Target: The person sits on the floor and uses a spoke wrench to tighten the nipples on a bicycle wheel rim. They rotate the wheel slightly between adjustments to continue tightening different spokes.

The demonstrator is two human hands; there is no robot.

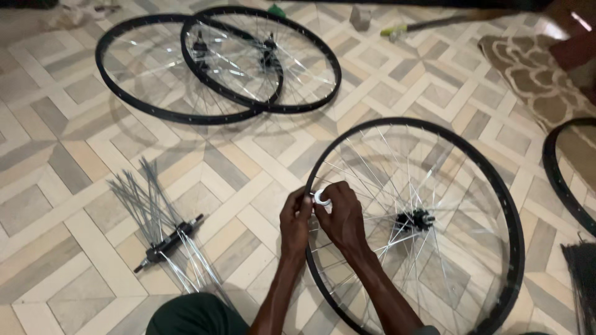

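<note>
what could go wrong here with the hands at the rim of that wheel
1. Both hands, left hand and right hand, pinch a small white tool at the rim; it may slip and a spoke could jab a finger.
2. The loose hub with spokes lies beside the knee; a shift might bend them.
3. Two stacked wheels lie nearby, easy to step on.

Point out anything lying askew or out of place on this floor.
Left of the hands, a hub lies with loose spokes fanning out and no rim. Farther back, two wheels lie overlapped, one partly on the other.
</note>
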